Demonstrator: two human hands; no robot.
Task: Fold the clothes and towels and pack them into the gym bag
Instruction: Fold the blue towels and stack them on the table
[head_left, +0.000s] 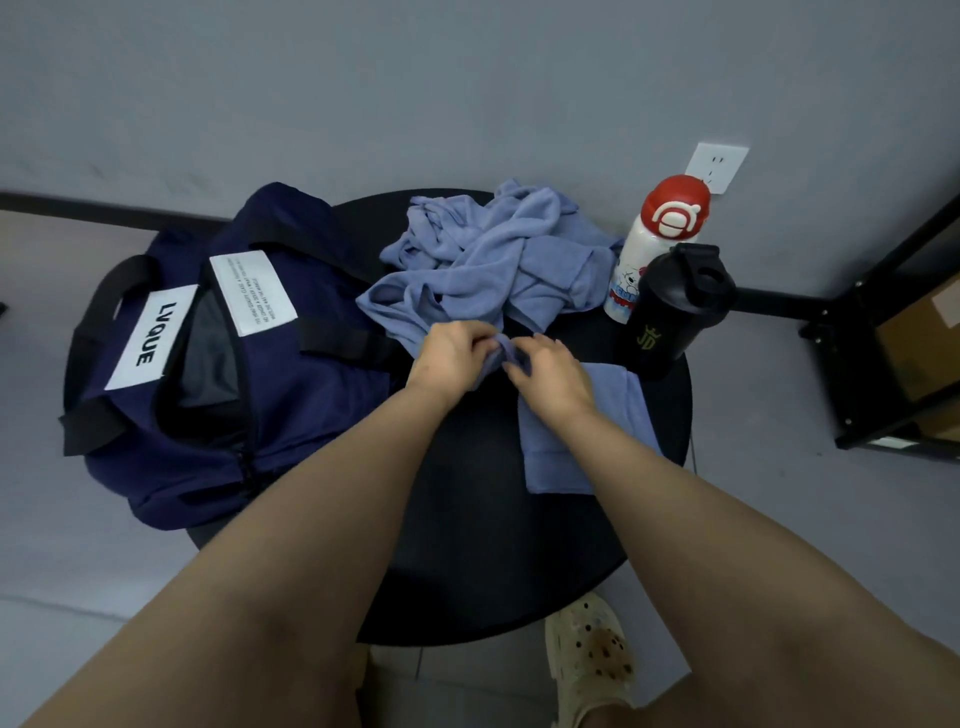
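A navy gym bag (291, 384) with white labels lies unzipped on the left of a round black table (467, 545). A crumpled pile of light blue towels (493, 254) sits at the table's back. My left hand (451, 358) and my right hand (550, 379) meet at the table's middle, both pinching a corner of one blue towel that trails from the pile. A folded blue towel (576, 447) lies flat under my right wrist.
A white bottle with a red cap (660, 244) and a black shaker bottle (675, 312) stand at the table's right edge. A black shelf frame with cardboard boxes (904, 353) is on the far right. A wall socket (717, 166) is behind. My shoe (592, 660) shows below the table.
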